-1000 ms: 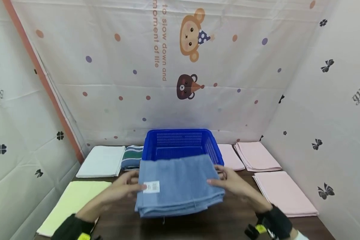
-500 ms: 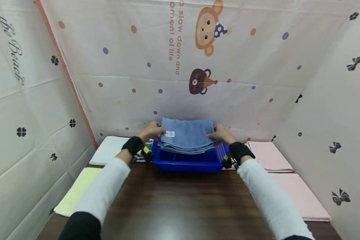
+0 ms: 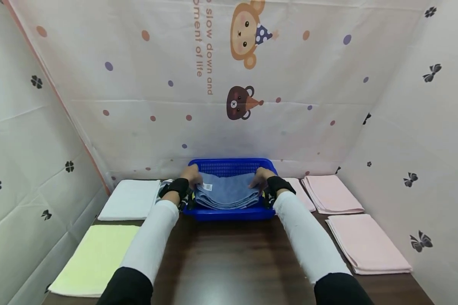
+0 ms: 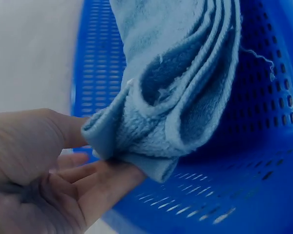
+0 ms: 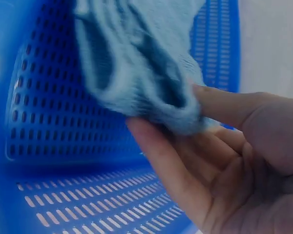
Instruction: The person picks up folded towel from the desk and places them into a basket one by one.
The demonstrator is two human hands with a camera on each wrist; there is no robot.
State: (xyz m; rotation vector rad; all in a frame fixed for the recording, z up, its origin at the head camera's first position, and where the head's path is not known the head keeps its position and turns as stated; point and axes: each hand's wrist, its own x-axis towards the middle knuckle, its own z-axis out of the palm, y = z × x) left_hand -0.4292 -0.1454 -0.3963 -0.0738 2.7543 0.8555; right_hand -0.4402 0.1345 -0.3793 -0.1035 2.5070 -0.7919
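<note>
A folded blue towel (image 3: 229, 190) with a small white label is held inside the blue plastic basket (image 3: 230, 215), sagging slightly in the middle. At its left edge, my left hand (image 3: 191, 175) pinches it. The left wrist view shows the thumb above the towel's folded layers (image 4: 161, 102) and the fingers beneath. My right hand (image 3: 261, 177) grips the opposite edge, the thumb on one side of the towel (image 5: 136, 73) and fingers underneath. Slotted basket walls surround both hands in the wrist views. Whether the towel touches the basket floor I cannot tell.
Left of the basket lie a white folded towel (image 3: 129, 199), a mostly hidden striped one, and a yellow-green one (image 3: 95, 258). Several pink folded towels (image 3: 368, 243) lie at the right. A printed curtain (image 3: 156, 140) hangs behind the dark wooden table (image 3: 221, 262).
Both hands have carried the blue towel forward from over the table, then down into the basket. The basket's front rim and the table before it have come into view.
</note>
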